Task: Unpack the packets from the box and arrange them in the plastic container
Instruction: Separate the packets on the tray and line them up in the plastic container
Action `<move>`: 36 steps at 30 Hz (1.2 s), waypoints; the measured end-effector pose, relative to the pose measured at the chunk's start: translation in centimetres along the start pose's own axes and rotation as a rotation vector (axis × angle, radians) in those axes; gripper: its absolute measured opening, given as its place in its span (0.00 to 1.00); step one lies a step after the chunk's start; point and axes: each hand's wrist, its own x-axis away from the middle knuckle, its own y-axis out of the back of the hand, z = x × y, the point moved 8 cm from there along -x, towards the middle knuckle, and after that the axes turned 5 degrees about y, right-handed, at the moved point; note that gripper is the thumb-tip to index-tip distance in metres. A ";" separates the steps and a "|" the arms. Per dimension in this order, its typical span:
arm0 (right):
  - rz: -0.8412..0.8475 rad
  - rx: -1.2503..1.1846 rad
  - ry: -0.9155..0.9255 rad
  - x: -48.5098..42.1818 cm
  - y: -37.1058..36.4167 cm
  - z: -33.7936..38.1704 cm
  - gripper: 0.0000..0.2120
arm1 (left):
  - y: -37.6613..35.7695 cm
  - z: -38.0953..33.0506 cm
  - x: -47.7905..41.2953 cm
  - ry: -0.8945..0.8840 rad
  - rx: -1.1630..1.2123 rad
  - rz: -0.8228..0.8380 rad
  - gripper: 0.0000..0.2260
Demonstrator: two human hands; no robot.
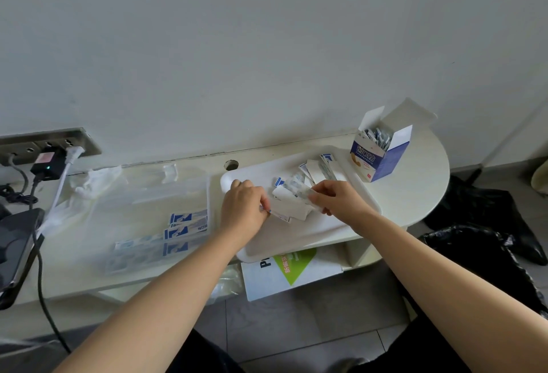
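One packet (280,215) between left fingers (262,202)

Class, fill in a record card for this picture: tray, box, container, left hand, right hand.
Tray: white plastic tray, loose packets scattered on it.
Box: blue-and-white cardboard box, upright, flaps open, packets inside, right of the tray.
Container: clear plastic container, left of the tray, holding blue-and-white packets.
Left hand: pinches a thin blue-and-white packet over the tray.
Right hand: grips a clear-wrapped packet.
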 end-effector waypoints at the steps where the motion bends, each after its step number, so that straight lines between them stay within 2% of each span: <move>1: 0.006 -0.064 -0.010 0.1 0.0 0.1 0.08 | 0.4 -0.3 0.1 -0.023 0.017 -0.030 0.02; 8: 0.152 -0.463 -0.113 0.6 -2.0 1.1 0.07 | 2.1 -1.6 0.6 -0.139 0.151 -0.230 0.08; 11: 0.246 -0.489 -0.155 1.2 -3.3 1.3 0.06 | 2.3 -2.1 0.8 -0.156 0.170 -0.251 0.07; 15: 0.155 -0.438 -0.156 0.9 -2.5 1.0 0.06 | 1.9 -1.9 0.8 -0.141 0.199 -0.231 0.06; 18: 0.080 -0.382 -0.155 0.7 -1.1 0.3 0.04 | 1.2 -1.3 0.4 -0.110 0.200 -0.188 0.06; 23: -0.046 -0.251 -0.174 0.5 1.2 -1.3 0.04 | -1.1 -1.3 -0.2 -0.116 0.117 -0.017 0.03; 26: -0.071 -0.223 -0.171 0.4 1.7 -1.9 0.04 | -2.4 -2.0 0.1 -0.180 0.120 0.115 0.03; 29: -0.090 -0.210 -0.165 0.4 1.9 -2.1 0.05 | -3.4 -2.8 0.6 -0.261 0.003 0.238 0.08; 32: -0.097 -0.198 -0.148 0.3 1.8 -1.9 0.05 | -2.8 -2.8 0.2 -0.230 0.090 0.203 0.05; 36: -0.101 -0.191 -0.127 0.3 1.9 -1.8 0.06 | -3.2 -3.2 -0.3 -0.245 0.096 0.226 0.08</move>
